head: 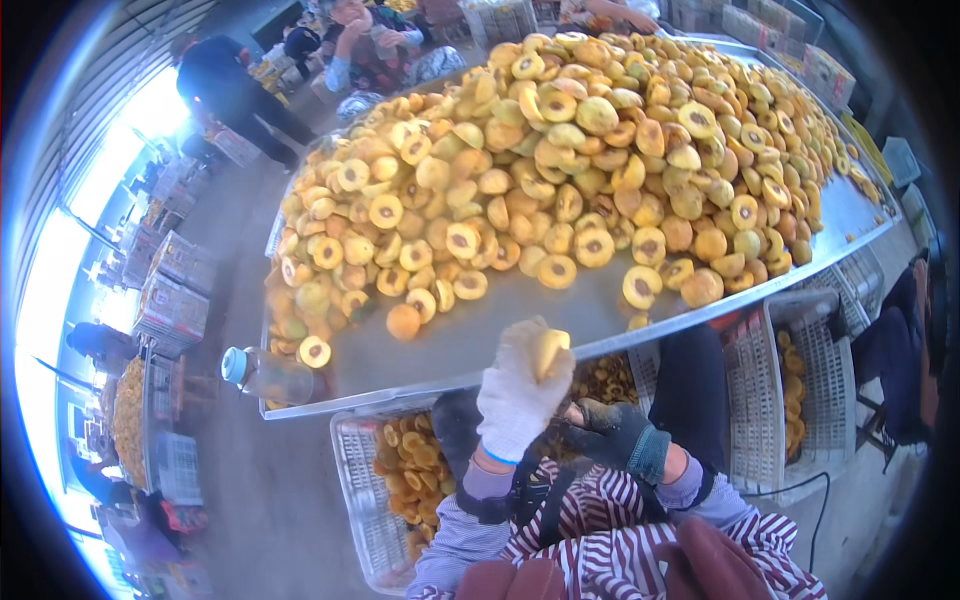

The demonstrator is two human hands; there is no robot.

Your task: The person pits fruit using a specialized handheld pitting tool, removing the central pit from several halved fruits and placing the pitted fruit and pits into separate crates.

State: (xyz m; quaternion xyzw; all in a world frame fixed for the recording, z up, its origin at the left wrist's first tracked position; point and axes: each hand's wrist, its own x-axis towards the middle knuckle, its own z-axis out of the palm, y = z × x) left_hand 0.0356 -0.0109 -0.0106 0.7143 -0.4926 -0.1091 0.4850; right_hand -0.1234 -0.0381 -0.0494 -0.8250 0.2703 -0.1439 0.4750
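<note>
My left hand (521, 386), in a white glove, grips a yellow peach half (553, 351) just off the near edge of the metal table (480, 352). Close beside it on the right, lower down, is my right hand (619, 431) in a dark grey-green glove with a bare fingertip showing; its fingers are bent, and whether it holds a small tool or anything else cannot be told. A large heap of halved peaches (555, 165), many with the brown pit cavity facing up, covers much of the table. Beneath my hands lie dark fruit pieces (607, 379).
A plastic bottle with a blue lid (274, 375) lies at the table's left corner. Crates (356, 480) (750, 405) of peach pieces stand at either side of my legs. Several people (232, 82) are around the hall, near stacked boxes (176, 300).
</note>
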